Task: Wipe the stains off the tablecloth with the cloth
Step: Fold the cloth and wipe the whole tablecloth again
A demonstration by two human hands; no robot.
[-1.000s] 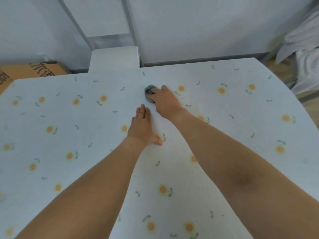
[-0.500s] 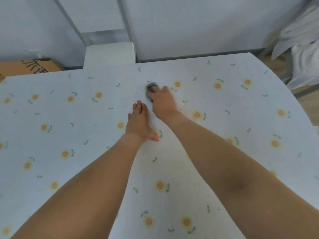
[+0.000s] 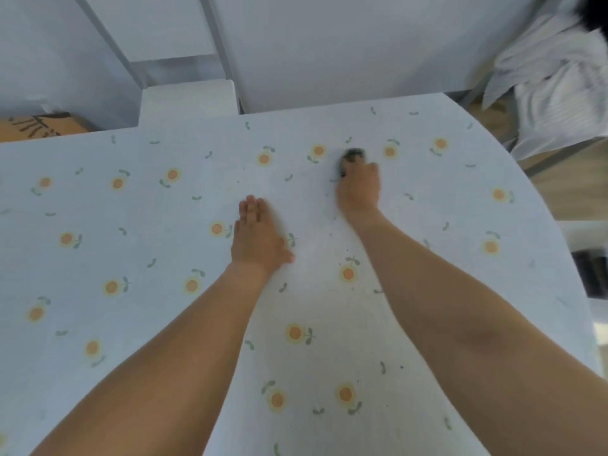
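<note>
A pale tablecloth (image 3: 138,245) printed with small orange flowers covers the whole table. My right hand (image 3: 359,189) reaches far across it and grips a small dark grey cloth (image 3: 352,155), pressed onto the tablecloth near the far edge; only the cloth's front part shows beyond my fingers. My left hand (image 3: 256,240) lies flat on the tablecloth, fingers straight and together, to the left of and nearer than my right hand. A few tiny dark specks (image 3: 401,367) dot the tablecloth by my right forearm.
A white box-like block (image 3: 189,98) stands behind the table's far edge, next to a cardboard box (image 3: 39,126) at the far left. White fabric (image 3: 556,90) lies on a rack at the right. The table's right edge curves away over a wooden floor.
My right hand has slid the cloth to the right, away from my left hand, which stays pressed flat. The view has shifted a little.
</note>
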